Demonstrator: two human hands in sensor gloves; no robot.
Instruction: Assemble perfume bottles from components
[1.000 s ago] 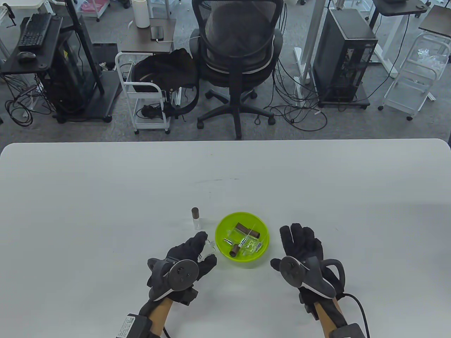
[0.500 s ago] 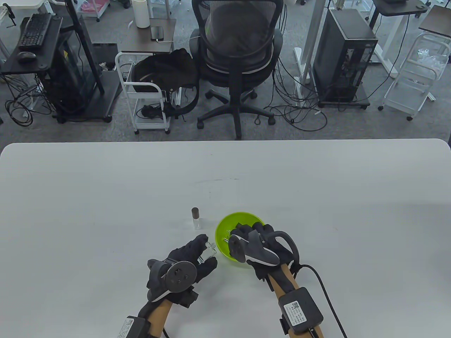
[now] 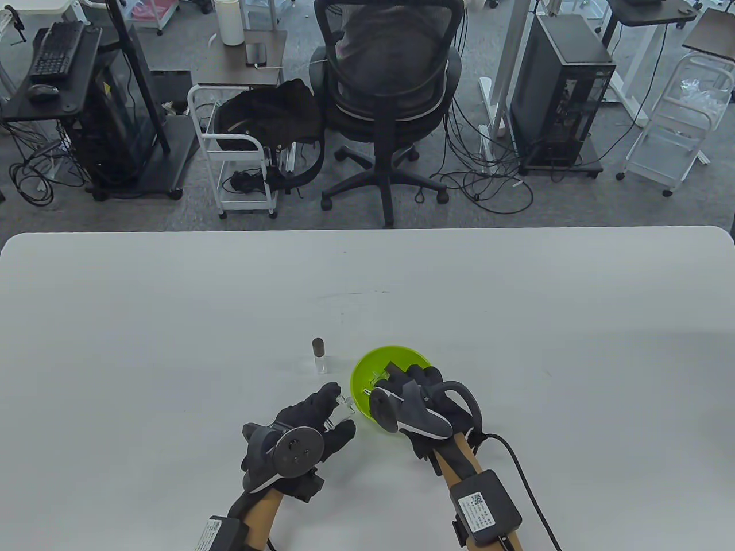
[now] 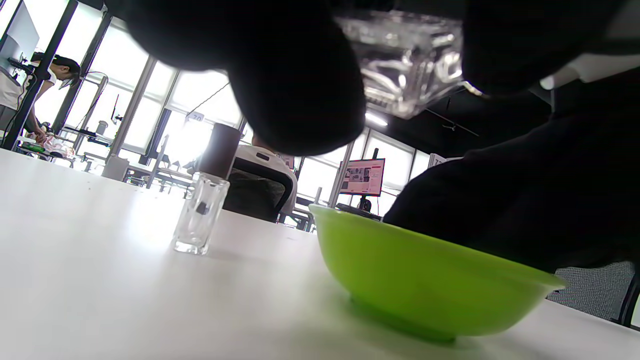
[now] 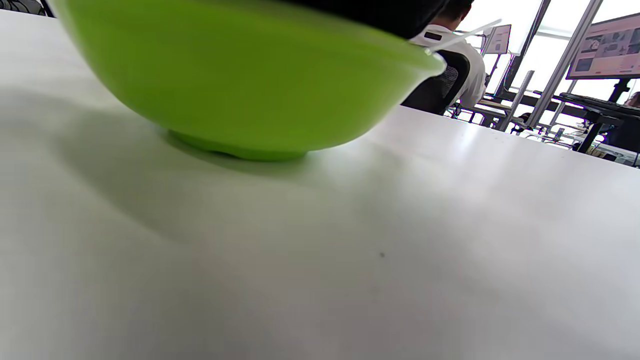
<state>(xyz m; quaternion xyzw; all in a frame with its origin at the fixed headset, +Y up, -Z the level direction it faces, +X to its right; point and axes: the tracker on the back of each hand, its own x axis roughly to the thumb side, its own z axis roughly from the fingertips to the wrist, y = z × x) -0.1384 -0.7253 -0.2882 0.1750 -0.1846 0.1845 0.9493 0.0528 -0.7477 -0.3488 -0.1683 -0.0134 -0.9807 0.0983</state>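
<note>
**Right hand dips into the bowl**

Right hand (image 3: 422, 396) has moved the most. One second ago it hovers flat and spread to the right of the bowl (image 3: 360, 373). Now it sits over the bowl, fingers pointing down among the parts. Since half a second ago it has only shifted a tiny bit, so it seems to be feeling for a piece. Its fingers are hidden inside the bowl. I cannot tell if it has grabbed anything yet. In the right wrist view a thin clear tube (image 5: 462, 35) pokes up past the rim, near the glove.

Left hand (image 3: 310, 425) has hardly moved. It stays just left of the bowl and pinches a clear glass bottle (image 3: 343, 406) between thumb and fingers. The left wrist view shows the glass held up off the table (image 3: 172, 321), with no top on it.

One done bottle (image 3: 318, 356) stands behind the left hand, close to the bowl. It has a brown cap on.

So one bottle looks finished. The second one waits in the left hand. My guess is the right hand is fishing for a sprayer or cap to put on it. The parts are small and slippery, so a pick could slip.
</note>
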